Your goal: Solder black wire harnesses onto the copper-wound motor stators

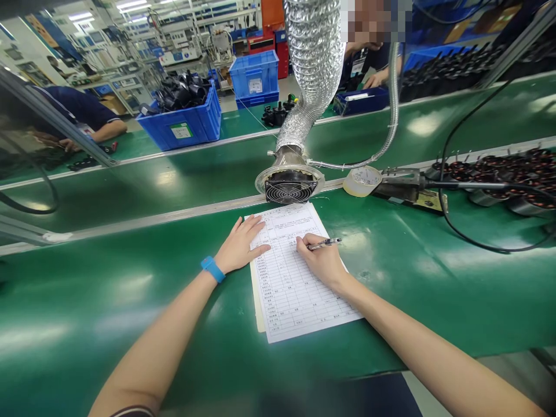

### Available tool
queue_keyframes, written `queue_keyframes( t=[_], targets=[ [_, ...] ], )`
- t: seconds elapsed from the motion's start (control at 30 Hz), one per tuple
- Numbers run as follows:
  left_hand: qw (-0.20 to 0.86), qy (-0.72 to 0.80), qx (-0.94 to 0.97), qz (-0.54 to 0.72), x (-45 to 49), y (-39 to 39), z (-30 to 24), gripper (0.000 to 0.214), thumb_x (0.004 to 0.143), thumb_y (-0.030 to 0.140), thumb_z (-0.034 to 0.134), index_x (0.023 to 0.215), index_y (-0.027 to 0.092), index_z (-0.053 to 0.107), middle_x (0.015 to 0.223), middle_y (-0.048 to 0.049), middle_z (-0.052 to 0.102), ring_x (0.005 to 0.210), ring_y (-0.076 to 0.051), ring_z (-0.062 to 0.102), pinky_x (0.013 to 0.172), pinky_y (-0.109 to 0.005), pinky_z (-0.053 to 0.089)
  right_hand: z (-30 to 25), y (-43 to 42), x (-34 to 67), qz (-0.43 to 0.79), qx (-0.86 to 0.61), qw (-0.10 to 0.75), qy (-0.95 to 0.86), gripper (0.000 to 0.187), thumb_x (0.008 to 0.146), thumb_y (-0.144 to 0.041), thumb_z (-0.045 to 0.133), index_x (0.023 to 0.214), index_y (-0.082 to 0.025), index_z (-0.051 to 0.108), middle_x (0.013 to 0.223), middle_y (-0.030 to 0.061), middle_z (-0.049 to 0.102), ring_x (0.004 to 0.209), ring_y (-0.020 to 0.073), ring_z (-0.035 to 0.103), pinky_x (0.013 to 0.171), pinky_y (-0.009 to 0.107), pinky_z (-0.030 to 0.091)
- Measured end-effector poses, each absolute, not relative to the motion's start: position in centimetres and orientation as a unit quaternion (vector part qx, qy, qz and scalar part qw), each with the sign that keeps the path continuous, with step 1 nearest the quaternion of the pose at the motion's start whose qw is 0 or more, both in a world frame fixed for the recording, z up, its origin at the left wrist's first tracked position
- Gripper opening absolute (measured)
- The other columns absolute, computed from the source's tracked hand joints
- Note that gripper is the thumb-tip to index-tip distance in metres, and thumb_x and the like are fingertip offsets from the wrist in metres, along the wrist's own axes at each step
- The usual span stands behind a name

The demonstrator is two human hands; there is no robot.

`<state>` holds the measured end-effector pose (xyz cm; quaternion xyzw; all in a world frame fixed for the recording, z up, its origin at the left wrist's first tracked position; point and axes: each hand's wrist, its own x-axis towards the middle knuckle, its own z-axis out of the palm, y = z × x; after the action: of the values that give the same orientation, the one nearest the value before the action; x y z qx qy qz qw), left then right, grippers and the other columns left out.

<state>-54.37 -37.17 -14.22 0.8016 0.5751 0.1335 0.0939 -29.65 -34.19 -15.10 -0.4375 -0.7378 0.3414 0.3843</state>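
Observation:
A printed form sheet [295, 289] with a table of rows lies on the green bench [130, 313] in front of me. My left hand [241, 246] rests flat on the sheet's upper left corner, fingers stretched out; a blue band [212, 269] is on that wrist. My right hand [319, 258] is closed round a pen [325, 242], its tip touching the upper middle of the form.
A fume-extraction fan [289, 184] on a silver flexible duct [313, 63] stands just behind the sheet. A tape roll [362, 180], a soldering tool [403, 184] and copper coils [512, 174] lie right. Blue bins [185, 124] and other workers sit beyond the conveyor belt.

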Motion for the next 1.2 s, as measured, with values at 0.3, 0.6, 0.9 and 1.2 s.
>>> queue_keyframes(
  t=[0.3,0.6,0.9,1.2],
  targets=[
    [0.100,0.573,0.801,0.145,-54.48,-37.21,-14.30,0.068,0.094,0.064,0.043,0.150,0.025,0.038,0.159,-0.0095,0.034,0.150,-0.029,0.024,0.125,-0.054,0.012,-14.57,-34.39,-29.18,0.337,-0.476,0.402,-0.706,0.039,0.089,-0.037,0.051,0.056,-0.021,0.038,0.055,-0.0037,0.033,0.054,0.0124,0.030,0.055,0.029,0.028],
    [0.097,0.574,0.800,0.142,-54.44,-37.20,-14.32,0.070,0.094,0.065,0.042,0.150,0.023,0.038,0.159,-0.0100,0.034,0.150,-0.029,0.023,0.125,-0.053,0.012,-15.00,-34.09,-29.15,0.334,-0.460,0.378,-0.731,0.041,0.092,-0.039,0.051,0.058,-0.021,0.037,0.056,-0.0032,0.036,0.055,0.0133,0.033,0.056,0.030,0.029],
    [0.099,0.575,0.800,0.140,-54.39,-37.26,-14.19,0.069,0.094,0.064,0.043,0.151,0.025,0.037,0.160,-0.0093,0.033,0.150,-0.029,0.023,0.125,-0.054,0.013,-15.01,-34.23,-29.15,0.325,-0.457,0.382,-0.734,0.042,0.093,-0.039,0.049,0.058,-0.022,0.034,0.056,-0.0029,0.034,0.055,0.0140,0.032,0.055,0.030,0.028],
    [0.098,0.577,0.799,0.139,-54.45,-37.22,-14.28,0.070,0.094,0.065,0.042,0.151,0.023,0.038,0.160,-0.0094,0.033,0.150,-0.029,0.023,0.125,-0.053,0.012,-15.11,-34.19,-29.14,0.332,-0.453,0.383,-0.733,0.042,0.093,-0.038,0.049,0.057,-0.022,0.034,0.056,-0.0027,0.033,0.056,0.0140,0.031,0.056,0.031,0.028]
  ],
)
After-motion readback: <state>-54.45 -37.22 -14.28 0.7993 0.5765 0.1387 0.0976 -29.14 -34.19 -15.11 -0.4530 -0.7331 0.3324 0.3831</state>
